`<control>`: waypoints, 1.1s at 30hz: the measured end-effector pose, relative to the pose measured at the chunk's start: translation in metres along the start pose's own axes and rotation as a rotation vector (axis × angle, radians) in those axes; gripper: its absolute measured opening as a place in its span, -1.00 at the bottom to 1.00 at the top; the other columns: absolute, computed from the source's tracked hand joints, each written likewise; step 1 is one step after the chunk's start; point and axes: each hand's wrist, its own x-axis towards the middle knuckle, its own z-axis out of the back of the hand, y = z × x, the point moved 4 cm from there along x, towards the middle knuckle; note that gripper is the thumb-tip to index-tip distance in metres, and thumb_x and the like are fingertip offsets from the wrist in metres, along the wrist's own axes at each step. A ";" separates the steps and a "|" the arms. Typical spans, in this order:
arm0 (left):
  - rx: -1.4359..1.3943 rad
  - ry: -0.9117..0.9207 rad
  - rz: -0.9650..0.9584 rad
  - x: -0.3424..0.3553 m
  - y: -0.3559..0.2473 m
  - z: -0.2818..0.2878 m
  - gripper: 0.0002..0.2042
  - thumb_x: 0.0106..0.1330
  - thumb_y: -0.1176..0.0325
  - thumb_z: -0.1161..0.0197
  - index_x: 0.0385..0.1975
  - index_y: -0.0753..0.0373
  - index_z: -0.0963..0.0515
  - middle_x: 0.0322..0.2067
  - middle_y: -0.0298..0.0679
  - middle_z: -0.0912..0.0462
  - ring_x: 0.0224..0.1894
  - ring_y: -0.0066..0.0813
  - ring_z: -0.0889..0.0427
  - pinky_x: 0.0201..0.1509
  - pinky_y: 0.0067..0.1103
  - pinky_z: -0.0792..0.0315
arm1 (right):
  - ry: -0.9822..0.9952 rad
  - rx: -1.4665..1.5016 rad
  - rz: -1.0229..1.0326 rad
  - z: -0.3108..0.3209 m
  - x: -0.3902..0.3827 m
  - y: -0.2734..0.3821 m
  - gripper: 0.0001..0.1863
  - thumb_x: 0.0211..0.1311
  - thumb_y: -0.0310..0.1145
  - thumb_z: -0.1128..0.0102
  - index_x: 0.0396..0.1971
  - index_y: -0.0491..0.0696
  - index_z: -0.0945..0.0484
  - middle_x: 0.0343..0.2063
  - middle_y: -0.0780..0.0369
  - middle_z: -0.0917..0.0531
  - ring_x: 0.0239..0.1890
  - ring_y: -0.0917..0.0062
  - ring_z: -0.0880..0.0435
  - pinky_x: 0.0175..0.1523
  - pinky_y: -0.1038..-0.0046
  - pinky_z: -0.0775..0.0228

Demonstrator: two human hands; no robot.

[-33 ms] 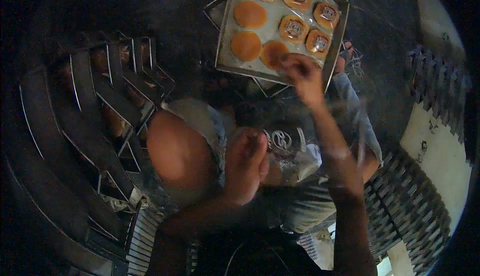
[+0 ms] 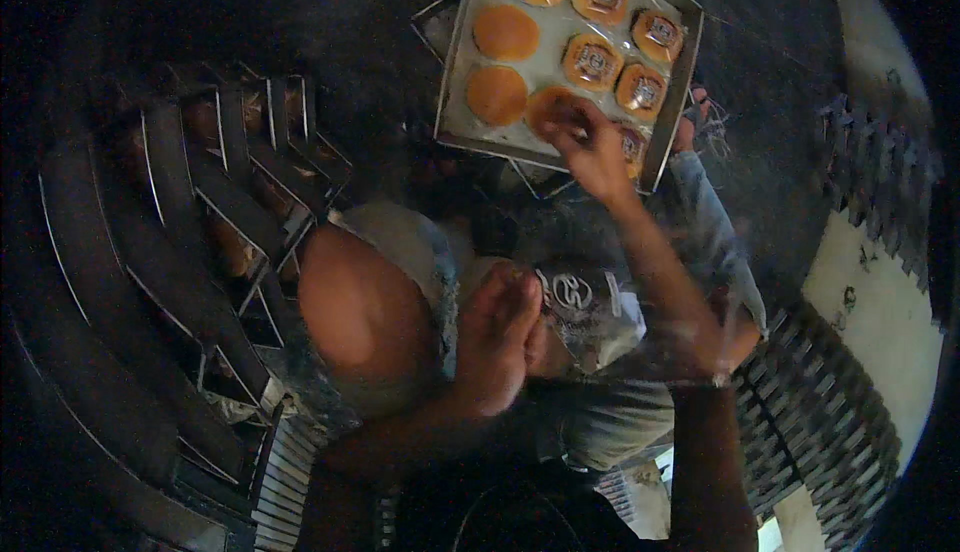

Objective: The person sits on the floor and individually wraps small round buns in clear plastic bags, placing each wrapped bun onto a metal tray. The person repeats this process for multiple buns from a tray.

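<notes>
My left hand [image 2: 497, 337] is closed on the edge of a clear plastic bag [image 2: 590, 317] with white print, above my lap. My right hand [image 2: 592, 152] reaches over the near edge of a shallow metal tray [image 2: 480, 142], its fingers bent over the right side of an unwrapped round bun [image 2: 543, 107]. That bun's right part is hidden by the fingers. Two more bare golden buns, a far one [image 2: 506, 33] and a nearer one [image 2: 497, 95], lie along the tray's left side. Several buns in printed clear wrap, such as one wrapped bun [image 2: 591, 62], fill the middle and right.
Stacked dark metal racks or trays [image 2: 215, 192] stand to my left. Another tray corner [image 2: 435, 27] juts out beneath the bun tray. Another person's sleeve [image 2: 705, 197] and hand [image 2: 690, 117] are just right of the tray. Slatted dark crates [image 2: 820, 402] stand at the right.
My right hand has shifted slightly left over the bare bun, uncovering part of a wrapped bun near the tray's right corner. The left hand and plastic bag have moved slightly right.
</notes>
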 end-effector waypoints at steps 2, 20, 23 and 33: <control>-0.038 0.059 0.007 0.002 0.002 0.008 -0.84 0.60 0.29 -0.16 -0.29 0.14 -0.46 -0.59 -0.46 -0.43 -0.67 -0.72 -0.31 -0.63 -0.66 -0.15 | -0.079 -0.224 0.075 -0.024 0.061 -0.035 -0.31 0.19 -0.03 -0.48 0.14 -0.25 -0.52 -0.11 0.00 -0.72 -0.08 0.20 -0.73 0.10 0.21 -0.56; 1.065 -0.192 -0.937 -0.009 -0.024 0.018 -0.66 0.62 0.04 -0.07 -0.27 0.17 -0.55 -0.57 -0.41 -0.49 -0.61 -0.75 -0.34 -0.59 -0.64 -0.19 | -0.335 0.813 -0.082 -0.002 -0.007 0.078 -0.33 0.21 -0.18 -0.50 0.23 -0.14 -0.43 0.06 0.13 -0.66 0.08 0.32 -0.66 0.20 0.24 -0.53; 0.742 -0.115 -0.755 -0.003 -0.030 0.015 -0.65 0.58 0.09 -0.16 -0.37 0.22 -0.59 -0.59 -0.43 -0.51 -0.57 -0.75 -0.39 -0.54 -0.63 -0.26 | -0.188 0.611 -0.235 0.068 -0.116 0.118 -0.35 0.28 -0.23 -0.44 0.29 -0.13 -0.39 0.09 0.15 -0.64 0.19 0.34 -0.60 0.31 0.20 -0.43; 0.982 0.472 -0.941 -0.066 0.021 -0.013 -0.65 0.38 0.38 -0.43 0.10 0.32 -0.59 -0.30 -0.33 -0.71 -0.36 -0.63 -0.62 -0.24 -0.60 -0.50 | -0.231 1.065 -0.278 0.127 -0.368 0.160 -0.41 0.31 -0.36 -0.41 0.28 -0.19 -0.42 0.11 0.19 -0.65 0.17 0.42 -0.65 0.37 0.31 -0.41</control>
